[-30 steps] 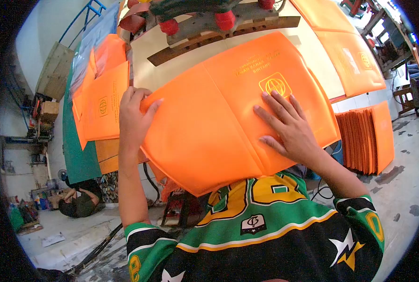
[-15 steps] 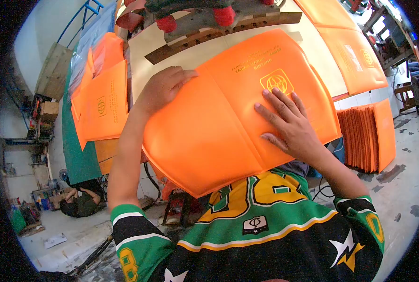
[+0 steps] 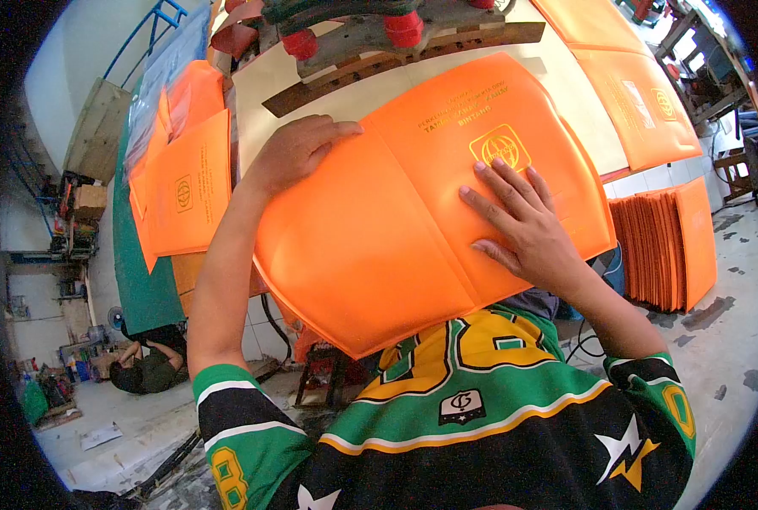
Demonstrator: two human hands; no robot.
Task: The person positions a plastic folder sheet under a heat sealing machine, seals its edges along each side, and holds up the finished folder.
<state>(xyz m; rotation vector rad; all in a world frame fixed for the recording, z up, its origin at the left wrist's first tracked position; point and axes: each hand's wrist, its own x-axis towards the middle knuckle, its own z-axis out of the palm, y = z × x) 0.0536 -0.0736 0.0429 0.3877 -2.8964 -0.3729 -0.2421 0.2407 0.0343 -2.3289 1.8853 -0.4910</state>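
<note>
An orange cover (image 3: 370, 238) with gold lettering and a gold emblem lies opened out in front of me, its lower edge against my shirt. My left hand (image 3: 298, 151) is at its upper left edge, fingers bent together on the rim; whether they pinch it is hidden. My right hand (image 3: 519, 212) rests on the right half, fingers spread just below the emblem. Behind the cover is a pale board (image 3: 264, 81), under a dark metal bar (image 3: 404, 59) with red knobs.
Orange covers (image 3: 196, 187) lie on the left over a green surface (image 3: 145, 289). Another opened cover (image 3: 634, 102) lies at upper right, above a stack of orange covers (image 3: 655, 246). A person (image 3: 147, 367) is low at the left.
My left hand has moved right and up along the cover's edge from its left corner. The cover has shifted slightly. My right hand has stayed nearly in place.
</note>
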